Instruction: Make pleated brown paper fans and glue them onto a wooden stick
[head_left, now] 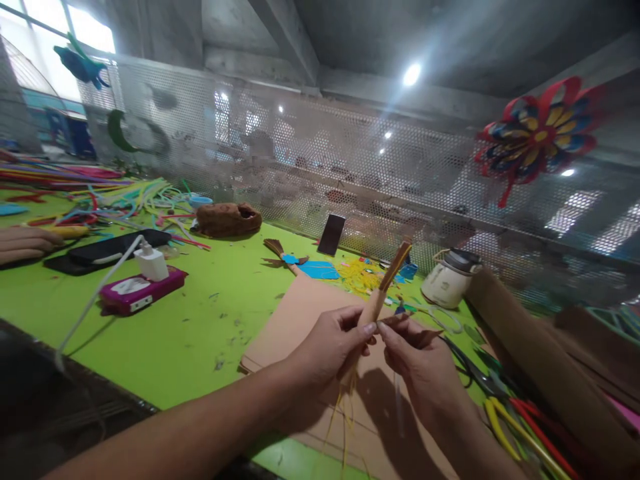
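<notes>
My left hand [327, 343] is closed round a tan rolled tube [370, 310], which stands tilted over the brown paper sheets [287, 317]. Dark brown strips [397, 263] with a yellow edge stick out of its top, and thin yellow strands [345, 417] hang below. Close against the tube, my right hand [427, 363] pinches a brown pointed paper piece [397, 320] between thumb and fingers. The fingertips of both hands nearly meet, so the joining spot is partly hidden. Beyond the sheets lies a similar brown-and-blue paper piece [290, 259] beside a blue sheet [320, 270].
Scissors [475, 373] and yellow-handled pliers [500, 427] lie at the right, near a white pot [450, 280]. A purple power strip [145, 290], brown pouch [227, 220] and another person's hand [27, 245] are at left. A dark phone-like slab [331, 235] stands behind.
</notes>
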Available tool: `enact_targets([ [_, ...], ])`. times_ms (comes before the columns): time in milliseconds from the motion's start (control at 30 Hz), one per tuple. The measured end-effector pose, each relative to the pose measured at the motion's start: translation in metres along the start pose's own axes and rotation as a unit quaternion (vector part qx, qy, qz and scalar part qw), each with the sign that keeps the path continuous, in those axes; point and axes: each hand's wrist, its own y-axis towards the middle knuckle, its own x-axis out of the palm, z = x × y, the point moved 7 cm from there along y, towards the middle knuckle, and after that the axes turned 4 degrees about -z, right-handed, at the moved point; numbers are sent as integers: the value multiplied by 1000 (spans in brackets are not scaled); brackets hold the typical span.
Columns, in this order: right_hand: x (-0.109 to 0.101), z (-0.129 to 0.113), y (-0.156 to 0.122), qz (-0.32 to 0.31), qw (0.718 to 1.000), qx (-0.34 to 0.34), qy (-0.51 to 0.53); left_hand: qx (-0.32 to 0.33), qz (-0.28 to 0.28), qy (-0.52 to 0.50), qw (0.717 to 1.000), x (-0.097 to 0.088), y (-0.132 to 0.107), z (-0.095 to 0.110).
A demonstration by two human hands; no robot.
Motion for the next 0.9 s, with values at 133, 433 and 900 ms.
enact_targets([
  [133, 2, -4, -2, -3, 1000, -22, -21, 8, 8, 8, 1000, 0, 1, -3],
  [433, -7, -8, -4, 11, 997, -66, -45, -7, 9, 4, 1000, 4, -2, 4],
  [900, -8, -74, -2, -56, 882, -251, -394, -82, 13, -36, 996, 7, -5, -11],
])
